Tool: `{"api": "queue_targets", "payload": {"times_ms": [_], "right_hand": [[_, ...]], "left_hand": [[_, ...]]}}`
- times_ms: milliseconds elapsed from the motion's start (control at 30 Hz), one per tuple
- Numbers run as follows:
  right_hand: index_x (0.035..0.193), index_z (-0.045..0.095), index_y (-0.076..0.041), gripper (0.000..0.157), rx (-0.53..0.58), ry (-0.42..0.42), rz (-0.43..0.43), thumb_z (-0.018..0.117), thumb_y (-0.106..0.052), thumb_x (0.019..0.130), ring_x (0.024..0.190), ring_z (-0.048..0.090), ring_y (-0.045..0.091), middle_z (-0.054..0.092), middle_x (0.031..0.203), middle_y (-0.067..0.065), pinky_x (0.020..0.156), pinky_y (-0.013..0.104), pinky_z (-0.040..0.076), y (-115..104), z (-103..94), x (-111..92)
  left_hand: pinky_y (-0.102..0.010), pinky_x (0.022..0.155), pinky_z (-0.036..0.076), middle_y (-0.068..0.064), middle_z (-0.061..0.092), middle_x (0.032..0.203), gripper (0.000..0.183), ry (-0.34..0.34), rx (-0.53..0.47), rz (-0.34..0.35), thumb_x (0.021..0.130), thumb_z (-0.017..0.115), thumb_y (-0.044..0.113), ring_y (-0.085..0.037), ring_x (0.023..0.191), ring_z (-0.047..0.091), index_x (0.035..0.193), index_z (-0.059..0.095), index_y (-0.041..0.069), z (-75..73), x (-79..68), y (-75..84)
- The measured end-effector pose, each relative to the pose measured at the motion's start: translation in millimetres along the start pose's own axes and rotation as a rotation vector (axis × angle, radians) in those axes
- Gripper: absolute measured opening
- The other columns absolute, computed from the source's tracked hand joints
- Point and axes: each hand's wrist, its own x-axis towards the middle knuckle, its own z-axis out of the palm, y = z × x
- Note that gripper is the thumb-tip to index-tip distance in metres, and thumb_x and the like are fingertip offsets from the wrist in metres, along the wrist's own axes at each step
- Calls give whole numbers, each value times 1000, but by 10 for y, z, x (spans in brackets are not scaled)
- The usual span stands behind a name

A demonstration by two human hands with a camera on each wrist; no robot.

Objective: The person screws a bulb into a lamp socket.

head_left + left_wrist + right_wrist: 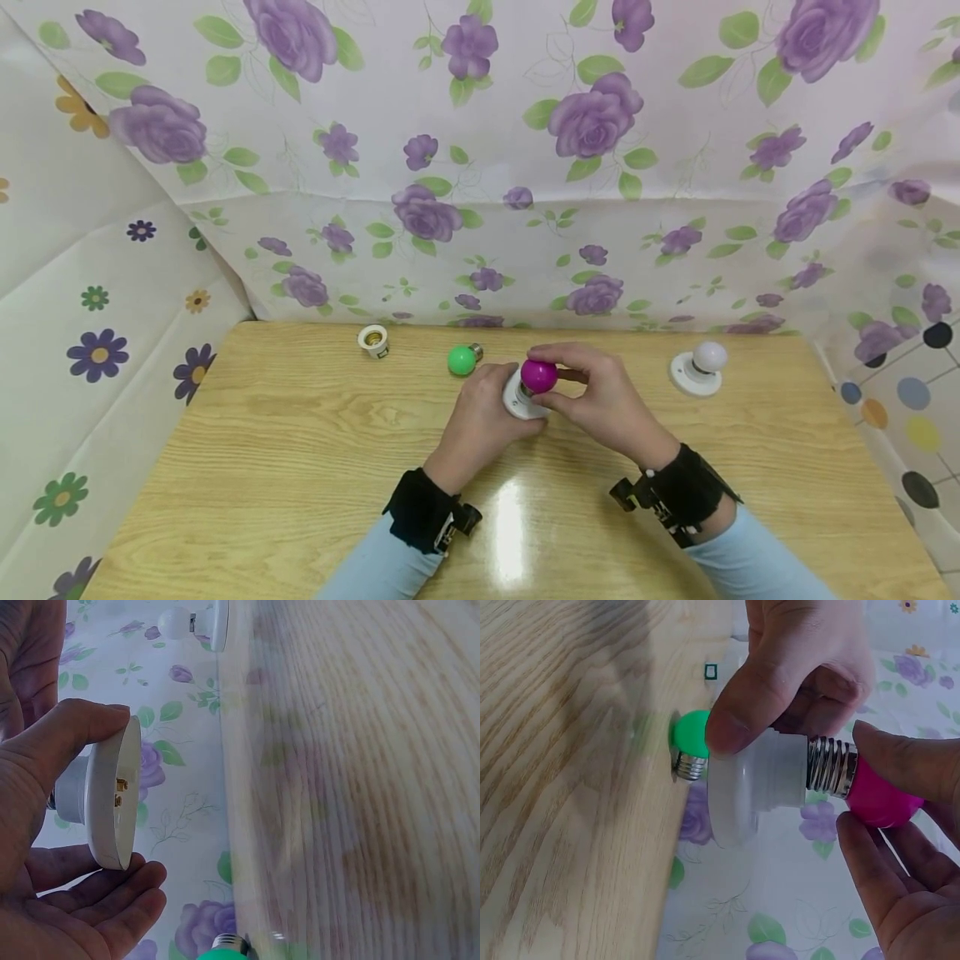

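My left hand [483, 412] grips a white round lamp socket [739, 787] by its wide base, thumb on one side and fingers on the other. The right hand [603, 404] pinches a magenta light bulb [538, 377] between thumb and fingers. In the right wrist view the bulb's metal screw thread stands at the socket's mouth, with much of the thread showing. Brass terminals [120, 792] are visible on the underside of the socket in the left wrist view, where the socket is held off the table.
A green bulb [462, 360] lies on the wooden table [300, 467] just beyond my left hand. Further left sits a small white socket [372, 342]. At the right stands a white bulb [710, 356] in a round socket [693, 380]. Flowered cloth [480, 167] hangs behind the table.
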Motion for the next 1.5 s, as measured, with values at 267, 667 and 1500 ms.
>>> {"api": "queue_targets", "payload": {"times_ms": [267,667,1500], "right_hand": [[117,63,-16,48,-38,9,-25,77,-7,72,108,54,13,56,121,-4,82,31,48,-12,20,-12],[123,59,-19,47,-45,-12,2,74,-18,79,109,54,14,56,121,-4,83,31,47,40,34,-41],[131,53,-15,51,138,-69,119,70,-18,83,112,53,20,52,130,-1,90,43,43,53,-8,-81]], "left_hand": [[-22,75,45,5,53,104,67,5,-16,8,64,81,40,-7,91,51,120,57,11,9,-12,6],[-22,75,46,4,54,104,66,24,-3,21,63,81,40,-8,92,52,119,57,12,24,-27,8],[-24,83,44,4,54,113,71,29,-23,60,64,81,43,-8,102,50,123,56,13,-10,-38,-33]]}}
